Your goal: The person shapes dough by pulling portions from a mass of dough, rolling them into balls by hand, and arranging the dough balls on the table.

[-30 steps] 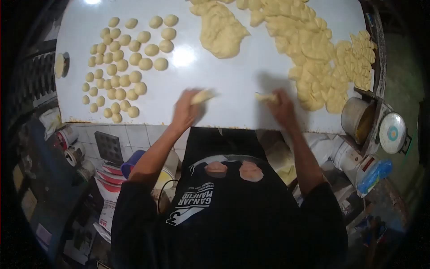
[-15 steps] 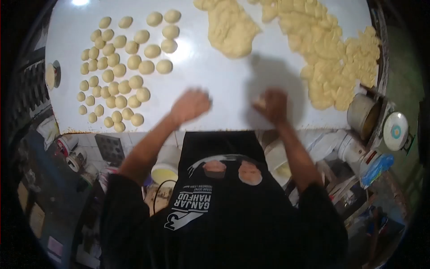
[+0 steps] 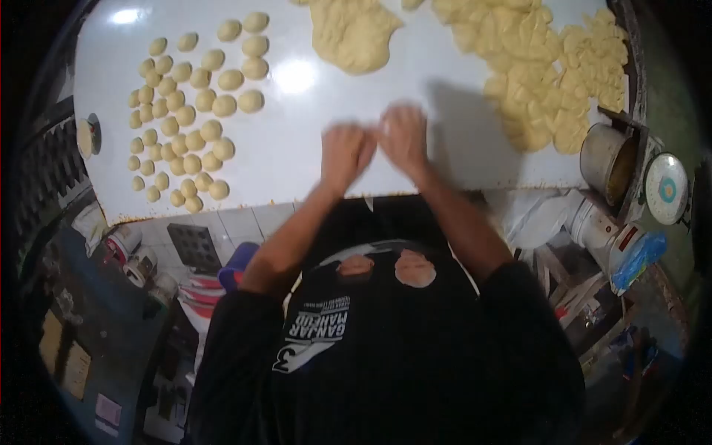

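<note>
My left hand and my right hand meet thumb to thumb just above the white tabletop, near its front edge. Both have their fingers curled in, slightly blurred. Whatever lies inside the fingers is hidden. Ahead of them a large slab of yellow dough lies flat. Many round dough balls sit in loose rows on the left side of the table. To the right spreads a broad mass of cut, overlapping dough pieces.
A small round container stands at the table's left edge. A metal pot and a round plate-like pan are at the right. Below the table are a dark moulded tray, a white bucket and a blue plastic bag.
My hands were apart over the table and have come together in the middle. A small pale bit showed at my right fingers before. The view has shifted slightly; the dough looks unchanged.
</note>
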{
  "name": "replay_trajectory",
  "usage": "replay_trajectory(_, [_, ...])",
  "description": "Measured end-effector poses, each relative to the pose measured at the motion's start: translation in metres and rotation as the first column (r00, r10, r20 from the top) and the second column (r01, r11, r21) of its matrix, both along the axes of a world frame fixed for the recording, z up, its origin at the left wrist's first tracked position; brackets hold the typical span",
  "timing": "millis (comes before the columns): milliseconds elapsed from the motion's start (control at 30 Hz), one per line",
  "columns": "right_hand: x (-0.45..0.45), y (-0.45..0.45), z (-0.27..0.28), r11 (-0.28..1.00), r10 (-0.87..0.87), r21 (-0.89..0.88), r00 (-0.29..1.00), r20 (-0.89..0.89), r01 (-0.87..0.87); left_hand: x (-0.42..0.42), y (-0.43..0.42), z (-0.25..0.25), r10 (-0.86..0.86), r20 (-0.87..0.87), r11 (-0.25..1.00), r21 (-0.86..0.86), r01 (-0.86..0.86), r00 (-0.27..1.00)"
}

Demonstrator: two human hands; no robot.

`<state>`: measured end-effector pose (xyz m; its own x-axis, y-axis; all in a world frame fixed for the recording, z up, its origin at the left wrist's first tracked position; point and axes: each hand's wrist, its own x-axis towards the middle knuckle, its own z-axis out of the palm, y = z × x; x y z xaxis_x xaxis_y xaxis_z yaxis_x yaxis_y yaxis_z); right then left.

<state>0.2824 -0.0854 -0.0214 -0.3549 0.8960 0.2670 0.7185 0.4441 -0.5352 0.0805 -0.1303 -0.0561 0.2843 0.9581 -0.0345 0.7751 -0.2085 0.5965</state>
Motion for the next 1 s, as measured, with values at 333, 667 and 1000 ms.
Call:
replay_trajectory(333, [0.013, 0.002, -0.022, 0.997, 0.068, -0.031, 0.995, 0.071, -0.066, 0.009, 0.006, 0.020, 0.144, 0.084, 0.974, 0.165, -0.157, 0.986])
replay_trajectory(667, [0.038, -0.011, -0.020, 0.990, 0.112, -0.086, 0.993, 0.040, -0.109, 0.003, 0.010, 0.015, 0.231, 0.094, 0.956, 0.162, -0.244, 0.968])
replay_trajectory(1000, [-0.063, 0.130, 0.090, 0.879, 0.388, -0.366, 0.903, 0.182, -0.304, -0.042, 0.013, 0.012, 0.235, 0.096, 0.949, 0.194, -0.250, 0.967])
